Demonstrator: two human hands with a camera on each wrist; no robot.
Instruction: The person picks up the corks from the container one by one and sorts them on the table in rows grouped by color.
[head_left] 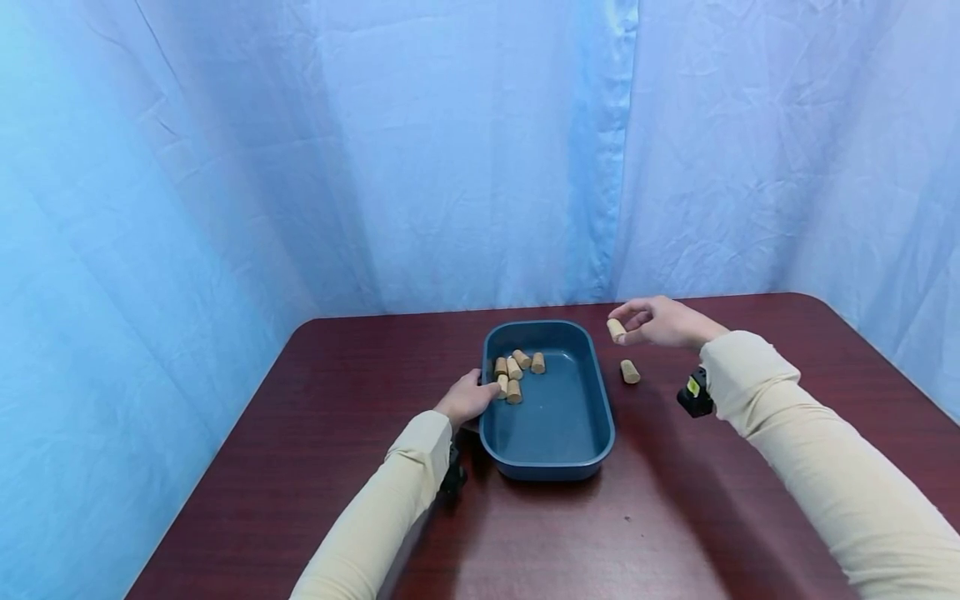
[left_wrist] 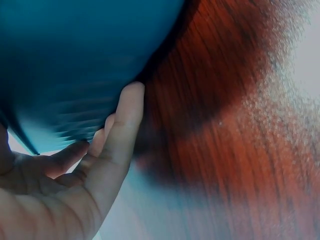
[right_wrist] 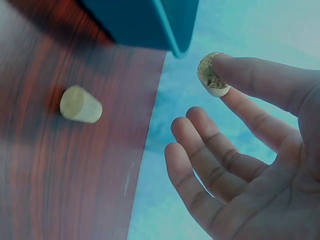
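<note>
A dark blue rectangular tray [head_left: 558, 429] stands on the table. Its left wall is gripped by my left hand [head_left: 467, 398], with the thumb over the rim and the fingers against the outer wall [left_wrist: 85, 65]. Several corks [head_left: 513, 392] lie in the tray's left part, near that thumb. Beyond the tray's right side, my right hand [head_left: 663, 323] pinches a cork [right_wrist: 212, 75] between thumb and index finger, held above the table; the other fingers stay apart from it. Another cork [head_left: 630, 372] lies on the table just right of the tray, below the right hand.
The dark red wood-grain table [head_left: 360, 467] reaches back to pale blue curtains [head_left: 465, 167], which hang behind it and at both sides. Tiny dark specks [head_left: 627, 518] show on the tabletop in front of the tray.
</note>
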